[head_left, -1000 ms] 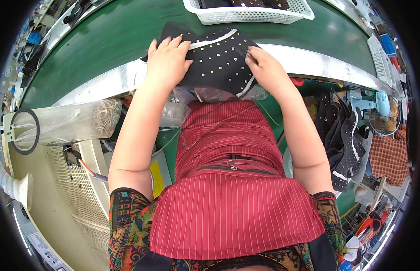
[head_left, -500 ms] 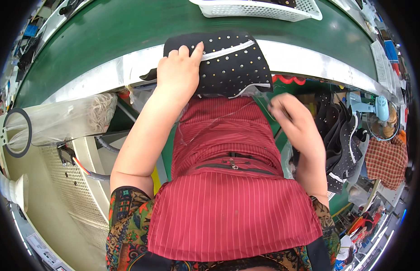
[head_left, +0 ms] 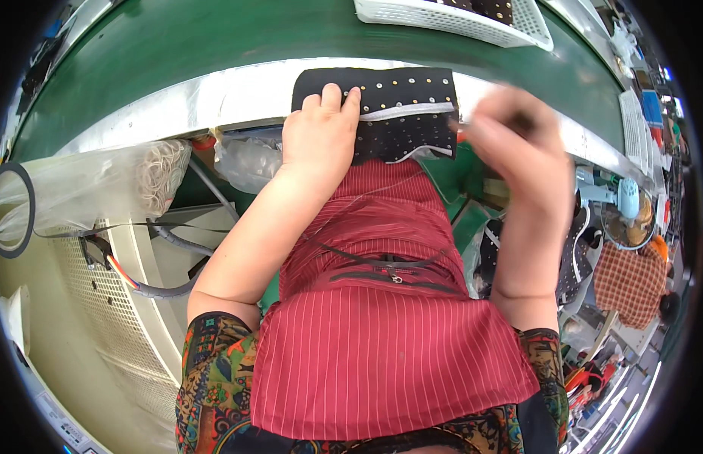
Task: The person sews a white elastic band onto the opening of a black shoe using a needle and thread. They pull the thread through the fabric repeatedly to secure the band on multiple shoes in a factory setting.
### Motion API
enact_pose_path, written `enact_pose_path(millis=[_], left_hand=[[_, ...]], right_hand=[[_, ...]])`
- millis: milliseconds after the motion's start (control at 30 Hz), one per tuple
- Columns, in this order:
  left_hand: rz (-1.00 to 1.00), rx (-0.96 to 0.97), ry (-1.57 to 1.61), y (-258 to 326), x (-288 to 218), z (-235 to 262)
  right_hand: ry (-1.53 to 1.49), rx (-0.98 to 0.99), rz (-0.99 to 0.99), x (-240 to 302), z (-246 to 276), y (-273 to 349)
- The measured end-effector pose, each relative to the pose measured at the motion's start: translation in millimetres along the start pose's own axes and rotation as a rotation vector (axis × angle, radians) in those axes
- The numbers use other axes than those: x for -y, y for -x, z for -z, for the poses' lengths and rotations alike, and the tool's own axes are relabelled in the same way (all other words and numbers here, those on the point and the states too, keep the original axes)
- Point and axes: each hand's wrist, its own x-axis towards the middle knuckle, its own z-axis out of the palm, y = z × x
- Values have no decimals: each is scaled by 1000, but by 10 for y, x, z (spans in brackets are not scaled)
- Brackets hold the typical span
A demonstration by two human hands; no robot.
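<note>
A black piece of material [head_left: 408,94] dotted with small metal studs, with a white strip across it, lies over the metal edge [head_left: 245,94] of a green bench. Its lower border, also edged in white, hangs towards my lap. My left hand [head_left: 321,129] presses on its left part, index finger reaching over the surface and the others bent; the thumb is hidden. Just off its right side is my right hand [head_left: 518,132], raised and smeared by motion, so its fingers and anything in them cannot be made out. A thin thread crosses my red striped apron [head_left: 389,356].
A white perforated basket [head_left: 457,26] with black studded pieces stands on the green bench top [head_left: 215,45]. More such pieces [head_left: 578,257] hang at the right, near a small blue fan [head_left: 627,200]. At the left are a clear plastic bag [head_left: 86,185] and a cream machine housing [head_left: 71,325].
My right hand has risen up and to the right, from below the bench edge to beside the piece. The studded piece and my left hand have shifted slightly right and lie straighter in view.
</note>
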Motion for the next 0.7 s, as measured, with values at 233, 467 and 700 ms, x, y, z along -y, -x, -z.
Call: enact_pose_path(millis=[233, 467, 700], left_hand=[[8, 10, 49, -43, 45, -18], [35, -103, 302, 36, 427, -42], [41, -240, 266, 11, 482, -178]], right_hand=[[111, -16, -302, -787, -381, -1157], [74, -41, -342, -1144, -388, -1390], [409, 42, -230, -1139, -516, -1465]])
